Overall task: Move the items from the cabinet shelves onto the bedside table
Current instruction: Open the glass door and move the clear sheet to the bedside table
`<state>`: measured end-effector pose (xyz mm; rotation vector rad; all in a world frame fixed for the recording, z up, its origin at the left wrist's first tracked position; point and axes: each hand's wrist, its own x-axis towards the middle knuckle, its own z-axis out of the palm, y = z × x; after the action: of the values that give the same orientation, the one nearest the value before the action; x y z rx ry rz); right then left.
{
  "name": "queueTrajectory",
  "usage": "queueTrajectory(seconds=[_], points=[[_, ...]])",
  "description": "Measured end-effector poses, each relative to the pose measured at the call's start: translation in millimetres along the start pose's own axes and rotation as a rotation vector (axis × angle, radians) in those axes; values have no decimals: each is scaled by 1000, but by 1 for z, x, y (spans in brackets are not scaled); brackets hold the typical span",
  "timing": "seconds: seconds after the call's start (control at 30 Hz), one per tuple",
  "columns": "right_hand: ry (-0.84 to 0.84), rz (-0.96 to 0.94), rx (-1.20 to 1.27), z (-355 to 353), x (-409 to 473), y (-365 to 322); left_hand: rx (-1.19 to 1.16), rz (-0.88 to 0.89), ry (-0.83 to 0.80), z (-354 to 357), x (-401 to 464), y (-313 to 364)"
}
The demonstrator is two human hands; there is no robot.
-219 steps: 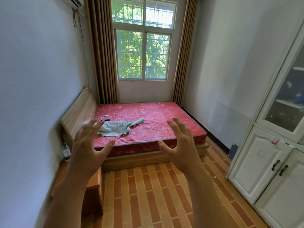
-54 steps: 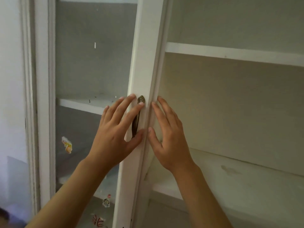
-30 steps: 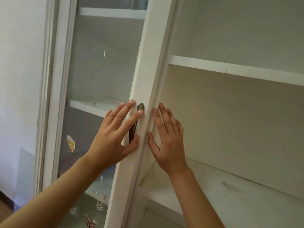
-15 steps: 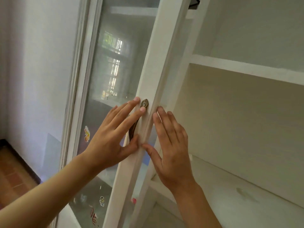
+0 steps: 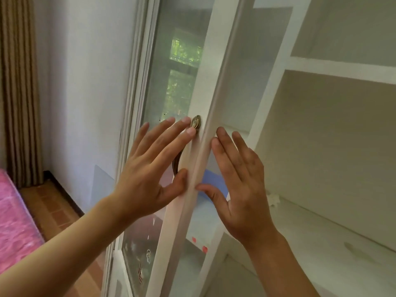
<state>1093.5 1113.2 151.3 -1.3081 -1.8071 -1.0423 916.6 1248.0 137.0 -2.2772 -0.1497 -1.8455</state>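
Note:
The white cabinet's glass door (image 5: pixel 212 82) stands partly swung out to the left, its edge facing me. My left hand (image 5: pixel 150 174) lies flat on the door's front, fingers spread over the bronze handle (image 5: pixel 196 123), thumb at the door's edge. My right hand (image 5: pixel 242 185) presses flat against the inner side of that edge, fingers straight. Between the door and the cabinet frame a blue object (image 5: pixel 214 181) shows on a shelf. The open right compartment's lower shelf (image 5: pixel 321 232) holds only a small white scrap (image 5: pixel 273 199). The bedside table is out of view.
An upper shelf (image 5: pixel 342 69) crosses the right compartment. Small stickers (image 5: pixel 147 254) mark the lower glass. A pink mattress (image 5: pixel 12 221) is at the lower left, brown curtains (image 5: pixel 19 93) hang in the far corner, and brick-patterned floor (image 5: pixel 53 211) runs between bed and cabinet.
The glass door has swung further out to the left with both hands on its edge. My view has turned left, bringing the mattress, curtain and floor into sight.

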Motion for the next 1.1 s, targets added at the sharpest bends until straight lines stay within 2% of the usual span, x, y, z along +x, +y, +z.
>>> queueTrajectory(seconds=[0.63,1.1], points=[[62,-37,33,29,40,-114,-205,41,70,-85,-23,-54],[51,-52,51,68,82,-190,-91,38,12,-166,-57,-111]])
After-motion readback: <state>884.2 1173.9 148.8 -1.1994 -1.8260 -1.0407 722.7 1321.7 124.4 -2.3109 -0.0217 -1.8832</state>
